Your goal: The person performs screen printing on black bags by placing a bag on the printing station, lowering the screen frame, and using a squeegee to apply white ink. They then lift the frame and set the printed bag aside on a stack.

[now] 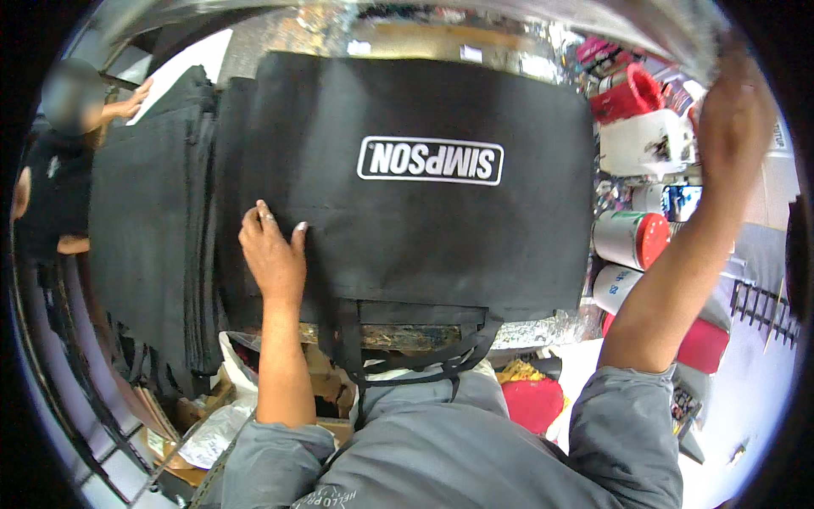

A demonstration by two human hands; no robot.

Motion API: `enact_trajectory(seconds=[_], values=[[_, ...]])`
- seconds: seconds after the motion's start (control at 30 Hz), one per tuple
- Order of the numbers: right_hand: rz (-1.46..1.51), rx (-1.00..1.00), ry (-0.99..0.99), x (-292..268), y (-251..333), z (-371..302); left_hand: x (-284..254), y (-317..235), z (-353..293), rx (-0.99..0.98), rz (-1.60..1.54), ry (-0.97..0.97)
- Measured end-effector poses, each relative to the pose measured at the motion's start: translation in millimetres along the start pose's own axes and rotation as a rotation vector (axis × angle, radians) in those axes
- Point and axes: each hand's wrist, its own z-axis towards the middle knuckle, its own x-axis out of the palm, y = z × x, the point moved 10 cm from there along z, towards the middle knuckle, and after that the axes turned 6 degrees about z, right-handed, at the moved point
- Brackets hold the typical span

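Note:
A large black fabric tote bag [424,237] lies flat in front of me, a white printed logo near its middle and its strap handles [424,366] hanging over the near edge towards my body. My left hand [273,259] rests on the left part of the bag with its fingers spread. Up at the far right, my right hand [736,106] is raised beside a blurred pale frame [670,38] that arches across the top. Its fingers are smeared and partly hidden, so what they grip, if anything, does not show.
To the left sits a thick stack of black bags [148,229]. Behind it a co-worker's hand [131,103] touches a white sheet [188,72]. Along the right stand a red container [632,92], a stained white tub [644,142] and a red-lidded can [623,239].

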Motion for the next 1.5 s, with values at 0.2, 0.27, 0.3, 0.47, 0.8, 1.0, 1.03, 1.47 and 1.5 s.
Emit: enact_trajectory(seconds=[0.2,0.27,0.3,0.47,0.8,1.0,1.03,1.47,1.5], values=[[-0.029,0.087,0.059,-30.1,4.5,26.3,-9.8,31.3,5.8,-0.192,0.170,-0.036],[-0.069,0.107,0.083,-25.5,-1.5,22.9,-15.7,35.8,9.8,-0.210,0.146,-0.088],[-0.079,0.135,0.114,-21.2,-4.0,19.5,-3.7,41.6,13.5,-0.230,0.106,-0.068],[-0.028,0.202,0.204,-22.2,17.0,7.1,7.4,59.4,21.4,-0.236,-0.085,-0.103],[0.031,0.241,0.233,-26.7,-0.1,37.2,-176.3,67.3,99.0,-0.037,-0.481,-0.166],[0.113,0.242,0.094,-36.2,16.4,34.8,-256.5,335.4,61.7,-0.229,-0.519,-0.178],[0.132,0.232,0.071,-34.7,20.7,35.7,-268.8,404.5,58.6,-0.270,-0.394,-0.149],[0.137,0.191,0.086,-19.6,-5.7,63.7,35.8,-246.1,-41.5,0.590,-0.146,0.456],[0.131,0.189,0.104,-20.6,-5.4,65.5,44.6,-251.5,-43.6,0.596,-0.135,0.412]])
